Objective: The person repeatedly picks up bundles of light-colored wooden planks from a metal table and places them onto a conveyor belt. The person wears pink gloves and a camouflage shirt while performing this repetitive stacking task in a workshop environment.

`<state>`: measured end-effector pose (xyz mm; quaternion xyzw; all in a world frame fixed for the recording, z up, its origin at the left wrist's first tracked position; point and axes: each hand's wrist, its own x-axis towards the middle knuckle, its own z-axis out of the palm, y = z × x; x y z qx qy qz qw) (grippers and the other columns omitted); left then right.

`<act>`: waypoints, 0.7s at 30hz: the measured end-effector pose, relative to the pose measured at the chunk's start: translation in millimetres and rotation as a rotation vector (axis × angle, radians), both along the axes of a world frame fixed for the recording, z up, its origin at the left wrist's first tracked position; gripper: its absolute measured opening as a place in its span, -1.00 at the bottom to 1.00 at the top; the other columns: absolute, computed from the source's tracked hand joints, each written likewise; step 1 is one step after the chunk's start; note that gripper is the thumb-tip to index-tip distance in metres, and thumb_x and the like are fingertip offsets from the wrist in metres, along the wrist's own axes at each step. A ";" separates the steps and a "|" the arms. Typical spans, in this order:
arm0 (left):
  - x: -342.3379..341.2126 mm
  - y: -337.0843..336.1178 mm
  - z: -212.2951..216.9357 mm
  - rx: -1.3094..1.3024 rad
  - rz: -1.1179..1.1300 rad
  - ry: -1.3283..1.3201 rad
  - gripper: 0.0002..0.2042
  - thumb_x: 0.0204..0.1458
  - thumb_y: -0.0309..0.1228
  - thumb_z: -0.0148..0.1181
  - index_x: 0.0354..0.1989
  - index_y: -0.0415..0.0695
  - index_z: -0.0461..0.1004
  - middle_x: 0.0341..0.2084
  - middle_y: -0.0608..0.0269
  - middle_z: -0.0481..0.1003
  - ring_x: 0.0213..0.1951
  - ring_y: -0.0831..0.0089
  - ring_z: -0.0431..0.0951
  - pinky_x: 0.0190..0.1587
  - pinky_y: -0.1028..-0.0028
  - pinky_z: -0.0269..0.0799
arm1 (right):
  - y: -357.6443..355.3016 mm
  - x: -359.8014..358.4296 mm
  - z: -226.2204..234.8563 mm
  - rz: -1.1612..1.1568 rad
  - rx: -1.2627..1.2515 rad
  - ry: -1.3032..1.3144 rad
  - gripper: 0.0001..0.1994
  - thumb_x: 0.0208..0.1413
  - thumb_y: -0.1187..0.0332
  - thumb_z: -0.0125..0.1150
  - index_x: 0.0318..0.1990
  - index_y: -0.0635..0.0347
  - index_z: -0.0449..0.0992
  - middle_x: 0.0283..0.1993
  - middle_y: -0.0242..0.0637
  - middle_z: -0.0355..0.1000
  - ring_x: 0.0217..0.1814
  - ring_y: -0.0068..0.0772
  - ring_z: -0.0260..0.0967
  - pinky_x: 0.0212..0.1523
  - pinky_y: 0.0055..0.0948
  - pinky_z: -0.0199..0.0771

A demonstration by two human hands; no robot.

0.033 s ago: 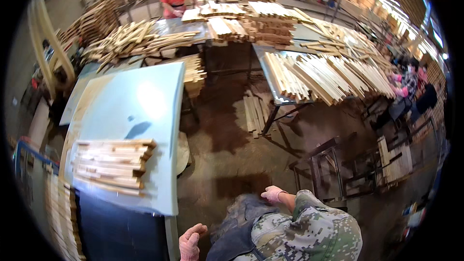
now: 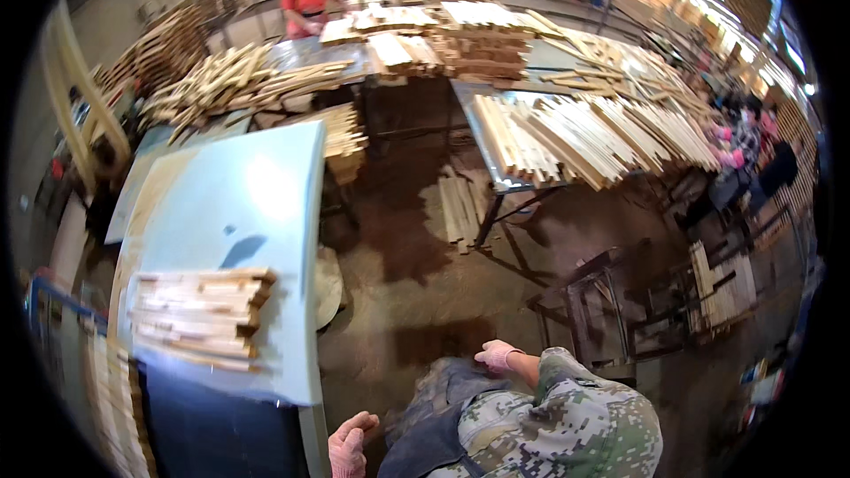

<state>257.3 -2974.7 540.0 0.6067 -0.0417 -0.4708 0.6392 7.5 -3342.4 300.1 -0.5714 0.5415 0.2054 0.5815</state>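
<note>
My left hand (image 2: 349, 445), in a pale pink glove, is low in the view, beside the right edge of the light-blue tabletop. Its fingers are loosely bent and apart, with nothing in them. My right hand (image 2: 498, 356), gloved alike, is held out in front of my camouflage sleeve (image 2: 593, 403), over the floor. Its fingers point left and look extended, and it touches no wood. Nearest to my left hand is a row of wooden strips (image 2: 199, 317) lying side by side on the light-blue tabletop (image 2: 221, 186).
Ahead on the right, a table holds many pale wooden strips (image 2: 589, 137). Loose sticks (image 2: 221, 80) are heaped at the far left, near a co-worker in red (image 2: 307, 4). Metal frames (image 2: 593, 301) stand on the floor at right; another person (image 2: 744, 155) works beyond.
The view has turned slightly, so the tables and wood sit a little farther left. Both hands keep nearly the same place and pose. The co-worker in red has lowered an arm slightly.
</note>
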 end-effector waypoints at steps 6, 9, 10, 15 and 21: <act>10.2 -135.6 -17.7 -0.159 -0.144 0.081 -0.44 0.40 -0.16 0.22 0.37 -0.38 0.43 0.19 -0.08 0.59 0.22 0.10 0.61 0.39 0.11 0.44 | -106.7 -4.2 -9.7 0.147 -0.225 -0.048 -0.54 0.22 0.08 0.19 -0.02 0.39 0.61 -0.09 0.11 0.64 -0.03 0.16 0.62 -0.06 0.04 0.58; 19.8 -211.9 -23.5 -0.188 -0.258 0.156 -0.46 0.42 -0.19 0.18 0.39 -0.38 0.40 0.23 -0.09 0.57 0.26 0.08 0.58 0.41 0.12 0.43 | -153.1 -9.3 -7.3 0.057 -0.304 -0.102 -0.52 0.20 0.09 0.23 0.06 0.35 0.59 -0.19 0.06 0.65 -0.22 -0.03 0.63 -0.16 -0.05 0.59; 21.5 -234.8 -24.8 -0.135 -0.319 0.144 -0.45 0.42 -0.19 0.18 0.39 -0.38 0.39 0.23 -0.09 0.57 0.26 0.07 0.58 0.41 0.11 0.43 | -164.3 -11.3 -6.9 0.006 -0.348 -0.085 -0.49 0.20 0.11 0.25 0.14 0.35 0.56 -0.16 0.07 0.65 -0.25 -0.06 0.63 -0.17 -0.07 0.59; 41.2 -345.8 -18.9 -0.079 -0.628 0.086 -0.42 0.41 -0.16 0.20 0.41 -0.37 0.37 0.26 -0.10 0.54 0.26 0.08 0.58 0.40 0.12 0.44 | -196.9 -43.9 -9.1 -0.484 -0.223 -0.128 -0.27 0.20 0.06 0.24 0.44 0.36 0.40 0.04 0.11 0.64 -0.14 -0.03 0.66 -0.08 -0.11 0.61; 58.4 -449.6 -17.1 -0.068 -0.850 0.074 -0.41 0.39 -0.12 0.23 0.41 -0.33 0.41 0.24 -0.08 0.56 0.27 0.12 0.58 0.41 0.14 0.43 | -143.9 -106.4 -35.9 -0.205 -0.315 0.114 -0.48 0.17 0.04 0.22 0.08 0.33 0.64 0.11 0.14 0.62 0.12 0.15 0.61 0.09 -0.03 0.59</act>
